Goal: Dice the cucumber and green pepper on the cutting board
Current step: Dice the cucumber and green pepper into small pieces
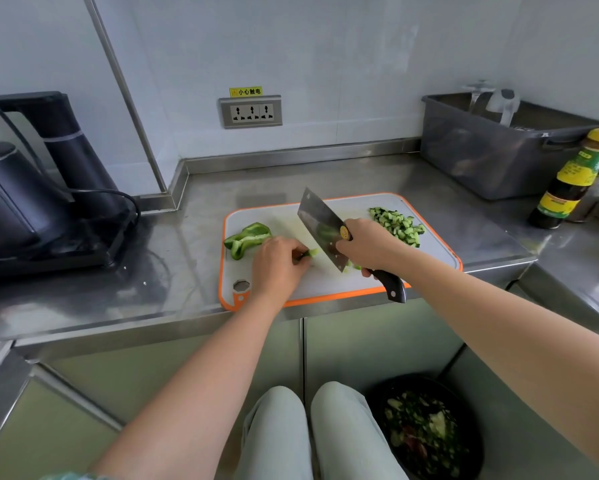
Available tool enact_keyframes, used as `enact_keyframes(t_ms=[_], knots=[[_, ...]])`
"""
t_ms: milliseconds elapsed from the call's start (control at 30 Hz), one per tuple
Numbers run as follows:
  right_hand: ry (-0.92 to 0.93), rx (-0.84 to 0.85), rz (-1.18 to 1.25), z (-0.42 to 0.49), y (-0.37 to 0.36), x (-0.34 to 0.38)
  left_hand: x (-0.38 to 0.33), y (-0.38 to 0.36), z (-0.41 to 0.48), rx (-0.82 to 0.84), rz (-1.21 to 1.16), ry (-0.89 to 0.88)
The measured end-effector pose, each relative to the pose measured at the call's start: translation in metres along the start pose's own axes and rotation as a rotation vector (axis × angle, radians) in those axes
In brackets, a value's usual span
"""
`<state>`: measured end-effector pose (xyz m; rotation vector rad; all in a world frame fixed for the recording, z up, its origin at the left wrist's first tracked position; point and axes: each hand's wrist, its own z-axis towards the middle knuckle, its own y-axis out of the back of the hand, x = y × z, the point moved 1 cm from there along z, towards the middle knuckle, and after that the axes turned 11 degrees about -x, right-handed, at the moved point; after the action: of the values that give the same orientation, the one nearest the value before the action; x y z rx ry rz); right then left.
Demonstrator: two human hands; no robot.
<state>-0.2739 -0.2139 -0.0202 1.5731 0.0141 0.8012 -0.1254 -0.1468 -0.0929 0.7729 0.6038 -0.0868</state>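
A white cutting board (433, 244) with an orange rim lies on the steel counter. My left hand (279, 266) pins a small green cucumber piece (312, 252) to the board. My right hand (369, 242) grips a cleaver (320, 226) by its dark handle, the blade tilted just right of that piece. A pile of diced cucumber (396, 223) sits at the board's far right. Green pepper pieces (246, 239) lie at the board's left side. A few green bits (355, 266) show under my right hand.
A black kettle and its base (21, 209) stand at the left with a cord. A grey plastic tub (498, 150) and a yellow-capped sauce bottle (573, 181) are at the right. A wall socket (251, 112) is behind. A bin with scraps (426, 431) sits on the floor.
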Motion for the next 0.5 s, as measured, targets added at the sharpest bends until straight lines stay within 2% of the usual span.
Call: enact_keyframes(t_ms=[167, 400, 500], knots=[[0.001, 0.060, -0.096, -0.002, -0.011, 0.011, 0.002, 0.001, 0.000, 0.020, 0.007, -0.015], [0.012, -0.073, -0.079, 0.002, -0.017, 0.013, 0.005, -0.002, 0.001, 0.025, -0.002, -0.036], [0.037, -0.041, -0.089, -0.001, -0.009, 0.014, 0.005, -0.004, 0.003, 0.024, 0.009, -0.033]])
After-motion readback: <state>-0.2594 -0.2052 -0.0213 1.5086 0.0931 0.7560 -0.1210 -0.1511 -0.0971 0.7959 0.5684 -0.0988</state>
